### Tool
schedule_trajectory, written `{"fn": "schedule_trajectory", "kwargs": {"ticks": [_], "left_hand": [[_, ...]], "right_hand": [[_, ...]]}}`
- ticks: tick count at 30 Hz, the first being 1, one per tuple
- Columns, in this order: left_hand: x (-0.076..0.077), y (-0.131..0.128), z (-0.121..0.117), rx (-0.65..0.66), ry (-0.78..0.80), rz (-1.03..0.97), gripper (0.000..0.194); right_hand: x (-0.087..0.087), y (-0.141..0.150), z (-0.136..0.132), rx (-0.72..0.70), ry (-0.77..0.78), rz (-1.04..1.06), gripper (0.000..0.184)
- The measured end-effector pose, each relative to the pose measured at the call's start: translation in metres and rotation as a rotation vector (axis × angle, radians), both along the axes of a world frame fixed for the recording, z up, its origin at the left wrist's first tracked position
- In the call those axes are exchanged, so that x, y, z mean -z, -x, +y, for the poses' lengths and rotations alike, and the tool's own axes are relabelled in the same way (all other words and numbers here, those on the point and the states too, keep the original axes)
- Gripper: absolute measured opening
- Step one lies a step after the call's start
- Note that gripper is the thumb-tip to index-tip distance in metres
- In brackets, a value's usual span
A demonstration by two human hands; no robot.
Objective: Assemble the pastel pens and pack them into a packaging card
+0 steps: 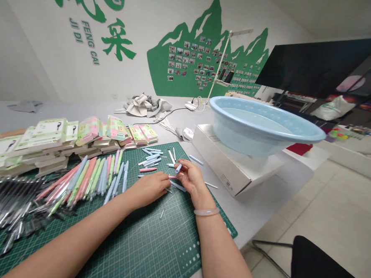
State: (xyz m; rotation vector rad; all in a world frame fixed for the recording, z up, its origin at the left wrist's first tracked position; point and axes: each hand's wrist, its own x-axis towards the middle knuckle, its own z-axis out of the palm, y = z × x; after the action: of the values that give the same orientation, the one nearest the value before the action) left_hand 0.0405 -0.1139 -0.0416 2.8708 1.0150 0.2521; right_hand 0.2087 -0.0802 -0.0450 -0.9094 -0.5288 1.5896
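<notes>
My right hand (190, 176), with a pale bangle on the wrist, pinches a light blue pen barrel (178, 168) whose open end faces me. Just to its left, my left hand (151, 188) is closed low over the green cutting mat (154, 237), fingers curled toward some pen parts; what they hold, if anything, is hidden. Around both hands lie loose blue pen parts (153, 159), a pink barrel (148, 170) and thin white refills (171, 155). A short thin piece (162, 213) lies alone on the mat nearer me.
On the left are a row of coloured pens (89, 177), many dark clear-bodied pens (2, 203) and stacked pen boxes (44, 134). At right, a blue basin (251, 134) sits on a white carton (224, 162). Cloths (146, 106) lie behind; a black chair (318, 269) stands at lower right.
</notes>
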Motion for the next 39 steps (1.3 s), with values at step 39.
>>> {"fn": "schedule_trajectory", "kwargs": {"ticks": [39], "left_hand": [[-0.010,0.027,0.014,-0.441,0.860,-1.405,0.027]], "right_hand": [[-0.010,0.037,-0.026,-0.121,-0.379,-0.455,0.015]]}}
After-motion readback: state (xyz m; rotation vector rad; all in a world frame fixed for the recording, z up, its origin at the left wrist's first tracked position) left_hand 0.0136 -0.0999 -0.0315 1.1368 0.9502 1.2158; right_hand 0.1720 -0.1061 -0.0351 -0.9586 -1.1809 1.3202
